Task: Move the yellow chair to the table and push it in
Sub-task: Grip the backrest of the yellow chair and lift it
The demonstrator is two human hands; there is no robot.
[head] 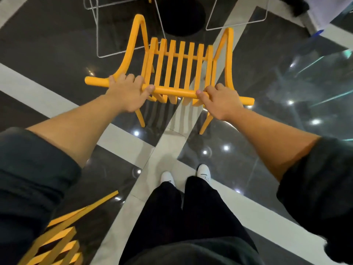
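Note:
The yellow slatted chair [177, 62] stands on the floor in front of me, seen from above and behind, its seat facing away. My left hand [126, 92] grips the left part of its round top rail. My right hand [219, 101] grips the same rail further right. Beyond the chair is the table: a glass top [315, 83] that reaches over the right side, with a round black base [181, 16] on the floor and white wire frames [122, 52] beside it.
A second yellow slatted chair [57, 241] sits at the bottom left, close to my left arm. My legs in black trousers and white shoes [168, 177] stand on a pale floor stripe. The floor is glossy dark tile with pale bands.

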